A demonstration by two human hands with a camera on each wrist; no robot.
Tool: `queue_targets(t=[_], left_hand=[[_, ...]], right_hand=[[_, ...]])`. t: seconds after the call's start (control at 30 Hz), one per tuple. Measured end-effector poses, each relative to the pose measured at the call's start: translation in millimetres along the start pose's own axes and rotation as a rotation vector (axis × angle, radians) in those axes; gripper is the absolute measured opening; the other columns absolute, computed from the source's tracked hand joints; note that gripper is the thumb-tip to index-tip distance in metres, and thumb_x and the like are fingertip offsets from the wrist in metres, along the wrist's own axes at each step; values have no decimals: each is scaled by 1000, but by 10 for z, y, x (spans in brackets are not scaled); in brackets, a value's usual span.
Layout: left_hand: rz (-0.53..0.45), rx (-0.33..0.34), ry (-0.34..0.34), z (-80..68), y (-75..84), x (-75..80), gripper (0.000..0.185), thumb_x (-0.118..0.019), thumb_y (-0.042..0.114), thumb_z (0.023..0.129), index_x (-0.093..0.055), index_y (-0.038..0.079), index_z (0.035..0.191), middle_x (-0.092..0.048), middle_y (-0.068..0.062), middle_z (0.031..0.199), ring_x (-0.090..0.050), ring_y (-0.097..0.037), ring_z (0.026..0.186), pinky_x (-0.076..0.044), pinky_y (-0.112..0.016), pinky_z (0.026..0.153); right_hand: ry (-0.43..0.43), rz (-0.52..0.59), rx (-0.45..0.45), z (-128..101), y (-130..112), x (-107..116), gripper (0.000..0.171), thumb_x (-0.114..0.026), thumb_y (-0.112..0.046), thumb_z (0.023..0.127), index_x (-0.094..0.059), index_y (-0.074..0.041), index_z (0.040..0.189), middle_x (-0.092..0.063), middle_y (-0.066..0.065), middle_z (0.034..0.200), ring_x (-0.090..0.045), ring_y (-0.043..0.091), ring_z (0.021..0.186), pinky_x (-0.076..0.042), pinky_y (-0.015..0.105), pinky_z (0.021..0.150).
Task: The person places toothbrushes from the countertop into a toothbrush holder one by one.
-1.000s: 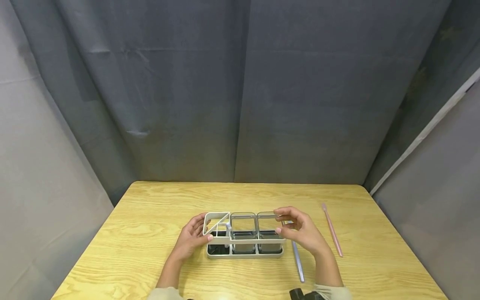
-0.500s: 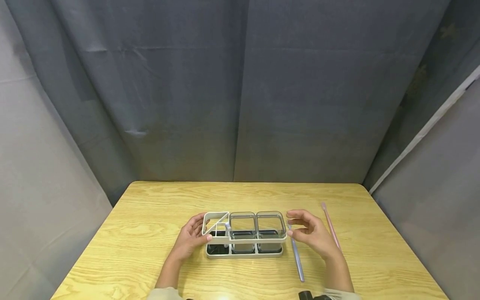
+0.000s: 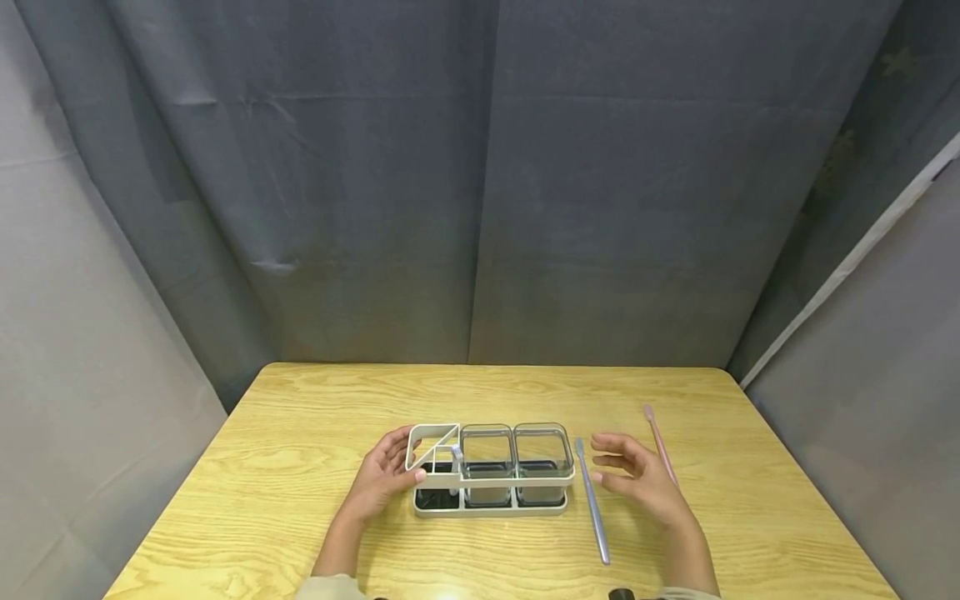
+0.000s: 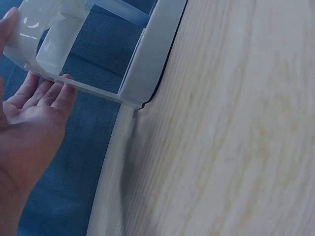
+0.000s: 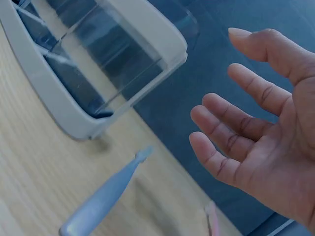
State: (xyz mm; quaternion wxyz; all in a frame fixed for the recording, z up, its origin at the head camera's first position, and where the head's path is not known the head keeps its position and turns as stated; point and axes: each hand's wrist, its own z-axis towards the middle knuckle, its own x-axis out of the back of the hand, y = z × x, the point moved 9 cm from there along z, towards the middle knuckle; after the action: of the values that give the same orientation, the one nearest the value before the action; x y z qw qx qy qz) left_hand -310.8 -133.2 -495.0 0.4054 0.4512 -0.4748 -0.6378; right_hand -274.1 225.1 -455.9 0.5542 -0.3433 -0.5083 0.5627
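Note:
A white toothbrush holder (image 3: 495,512) with a dark base stands on the table, two clear square cups (image 3: 487,497) in its middle and right places. My left hand (image 3: 378,479) grips its left end, thumb on the front rim and fingers behind, as the left wrist view (image 4: 34,118) also gives. Inside a small left slot stands a pale toothbrush (image 3: 456,454), mostly hidden. To the right of the holder, my right hand (image 3: 648,483) hovers with loosely bent fingers, holding nothing. Between the two lies a blue toothbrush (image 3: 595,517), its head (image 5: 143,153) pointing away.
A pink toothbrush (image 3: 658,442) lies further right, partly behind my right hand. The wooden table (image 3: 315,417) ends at a back edge, with grey curtains (image 3: 375,208) behind and on both sides.
My right hand has left the right cup's rim and drawn away to the right, past the blue toothbrush. My left hand and the holder have stayed put.

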Motion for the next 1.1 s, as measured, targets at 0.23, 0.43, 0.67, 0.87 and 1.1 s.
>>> queue_targets(t=[0.23, 0.43, 0.67, 0.87, 1.1], left_hand=[[8, 2, -2, 10, -6, 9, 72, -70, -10, 73, -37, -3, 136, -40, -23, 137, -35, -35, 128, -34, -26, 102], [7, 2, -6, 0, 8, 3, 73, -71, -9, 72, -36, -3, 136, -39, -24, 138, -34, -35, 129, -33, -26, 102], [24, -2, -13, -17, 1, 2, 73, -70, -9, 73, -36, -3, 137, -39, -24, 138, -34, -35, 129, -33, -24, 102], [27, -7, -16, -11, -6, 2, 72, -69, -9, 74, -35, -3, 137, -38, -24, 138, -34, -36, 129, -32, -26, 103], [23, 2, -11, 1, -7, 5, 72, -69, -10, 74, -36, -2, 137, -39, -23, 138, -34, -36, 129, -31, -28, 104]], right_hand=[[27, 35, -111, -56, 262, 28, 50, -68, 0, 80, -47, 9, 124, -45, 29, 124, -47, 46, 107, -52, 31, 81], [42, 95, -220, -110, 428, 7, 54, -70, -4, 78, -46, 3, 127, -42, 25, 126, -45, 44, 109, -51, 32, 83], [76, 78, -362, -214, 665, 17, 57, -70, -10, 80, -45, -1, 130, -42, 24, 128, -49, 33, 106, -47, 39, 82], [81, 25, -404, -240, 765, 5, 61, -72, -10, 78, -44, 2, 130, -45, 25, 122, -50, 34, 102, -51, 42, 79], [106, -53, -406, -189, 836, 1, 61, -74, -7, 75, -48, 6, 128, -49, 23, 114, -54, 29, 92, -56, 39, 72]])
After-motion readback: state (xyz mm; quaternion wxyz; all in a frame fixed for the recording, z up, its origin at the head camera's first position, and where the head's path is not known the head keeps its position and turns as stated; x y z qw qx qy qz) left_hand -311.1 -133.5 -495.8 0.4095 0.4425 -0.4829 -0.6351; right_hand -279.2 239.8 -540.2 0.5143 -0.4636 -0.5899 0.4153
